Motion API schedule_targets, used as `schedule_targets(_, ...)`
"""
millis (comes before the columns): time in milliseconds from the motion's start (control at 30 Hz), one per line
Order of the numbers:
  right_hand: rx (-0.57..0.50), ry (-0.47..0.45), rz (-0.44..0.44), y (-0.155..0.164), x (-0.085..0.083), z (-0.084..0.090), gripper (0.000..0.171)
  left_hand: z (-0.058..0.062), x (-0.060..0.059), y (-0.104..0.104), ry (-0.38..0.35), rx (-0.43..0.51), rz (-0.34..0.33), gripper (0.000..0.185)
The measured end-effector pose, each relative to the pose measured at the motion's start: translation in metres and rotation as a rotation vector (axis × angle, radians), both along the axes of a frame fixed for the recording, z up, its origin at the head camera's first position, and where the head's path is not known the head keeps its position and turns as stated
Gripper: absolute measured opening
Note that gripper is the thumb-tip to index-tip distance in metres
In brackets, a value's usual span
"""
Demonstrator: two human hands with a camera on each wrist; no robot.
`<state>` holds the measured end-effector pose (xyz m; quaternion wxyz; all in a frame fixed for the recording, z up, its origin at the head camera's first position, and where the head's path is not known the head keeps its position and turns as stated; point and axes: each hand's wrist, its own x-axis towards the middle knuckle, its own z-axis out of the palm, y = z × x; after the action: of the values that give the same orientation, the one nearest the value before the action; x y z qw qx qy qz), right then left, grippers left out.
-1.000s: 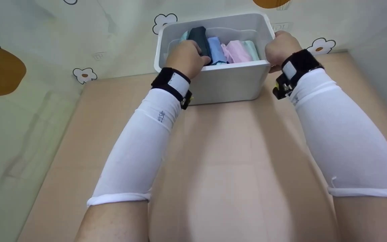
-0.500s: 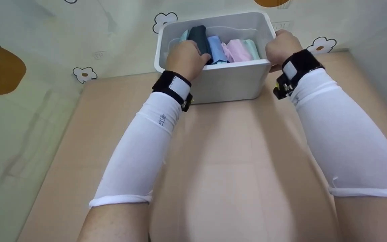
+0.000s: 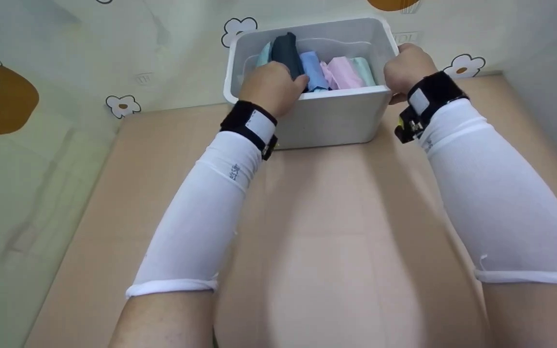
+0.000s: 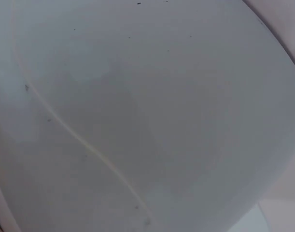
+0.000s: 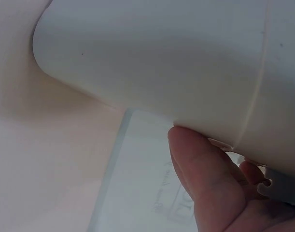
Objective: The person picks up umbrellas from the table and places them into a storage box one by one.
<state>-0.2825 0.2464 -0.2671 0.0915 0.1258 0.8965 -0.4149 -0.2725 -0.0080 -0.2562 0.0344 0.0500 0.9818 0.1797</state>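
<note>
A white plastic bin (image 3: 331, 118) stands at the far end of the surface in the head view, with folded cloths upright inside. My left hand (image 3: 273, 89) reaches over its front rim and holds a folded dark green cloth (image 3: 285, 53) between thumb and fingers; the fingertips are hidden inside the bin. Left of it shows the tip of a teal cloth (image 3: 264, 54). My right hand (image 3: 410, 70) grips the bin's right end at the rim, its thumb (image 5: 193, 150) against the outer wall in the right wrist view. The left wrist view is filled by the bin's outer wall (image 4: 152, 106).
A blue cloth (image 3: 313, 70), a pink cloth (image 3: 344, 72) and a pale green cloth (image 3: 363, 71) stand in the bin's right half. Behind the bin rises a wall covering with printed flowers (image 3: 123, 106). The tan surface (image 3: 327, 270) stretches towards me.
The left hand has drawn slightly back towards me, and its thumb has shifted a little up and right. More of the dark green and teal cloths shows. The right hand keeps its grip.
</note>
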Motion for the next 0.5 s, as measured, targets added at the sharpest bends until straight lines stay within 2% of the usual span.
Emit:
schedule_targets(233, -0.023, -0.021, -0.010, -0.0004, 0.0000, -0.0007, 0.062, -0.0005, 0.0021, -0.0032, -0.035, -0.078, -0.040, 0.064)
schedule_targets(333, -0.030, -0.029, -0.018, -0.0009, -0.0004, -0.0010, 0.062, -0.0026, 0.0037, -0.0035, -0.002, -0.101, -0.048, 0.067)
schedule_targets(500, -0.032, -0.024, -0.018, -0.0004, -0.0022, -0.0025, 0.062, -0.0077, 0.0070, -0.0068, 0.083, -0.101, -0.018, 0.072)
